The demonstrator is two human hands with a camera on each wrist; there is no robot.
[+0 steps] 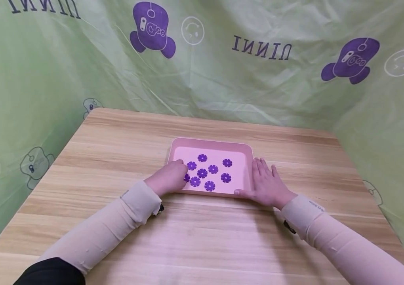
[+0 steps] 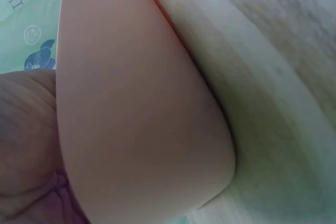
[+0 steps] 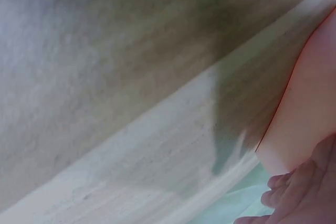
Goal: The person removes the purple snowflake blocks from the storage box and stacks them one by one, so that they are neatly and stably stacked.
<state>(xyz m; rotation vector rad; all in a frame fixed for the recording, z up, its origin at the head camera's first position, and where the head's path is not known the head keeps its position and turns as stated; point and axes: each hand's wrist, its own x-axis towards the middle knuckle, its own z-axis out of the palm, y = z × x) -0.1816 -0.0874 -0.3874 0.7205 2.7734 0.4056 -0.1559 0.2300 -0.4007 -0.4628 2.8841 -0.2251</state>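
Several purple notched plastic discs, each with a small centre hole, lie spread over the floor of a shallow pink tray. My left hand reaches over the tray's front left corner, its fingers bent down beside a partly covered disc. I cannot tell whether those fingers grip a disc. In the left wrist view, the tray's outer wall hides most of the hand. Along the tray's right side rests my right hand, fingers extended and thumb at the front rim. Its fingers lie against the wall in the right wrist view.
The tray stands on a wood-grain table. A green curtain with purple cartoon prints hangs behind the table and along both sides. Beige sleeves cover both forearms.
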